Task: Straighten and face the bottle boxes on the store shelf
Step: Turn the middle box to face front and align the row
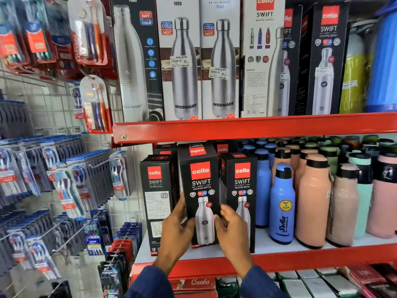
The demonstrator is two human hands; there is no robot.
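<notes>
The tall black printed cardboard bottle box (202, 190) has a smooth, slightly satin finish, as do the white cardboard boxes (181, 61) above, each bearing a paper price sticker. The red painted metal shelf edge (257, 125) is glossy. The blue plastic bottle (281, 205) and the peach plastic bottle (312, 201) look smooth and matt. The hanging toothbrush packs (90, 29) are clear shiny plastic.

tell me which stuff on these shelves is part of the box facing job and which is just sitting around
Part of the job:
- middle Cello Swift box, held between left hand and right hand
- side-on Swift box to its left
- front-facing Swift box to its right
- upper-shelf Modware boxes

Just around:
- loose blue bottle
- peach bottle
- hanging toothbrush packs
</notes>
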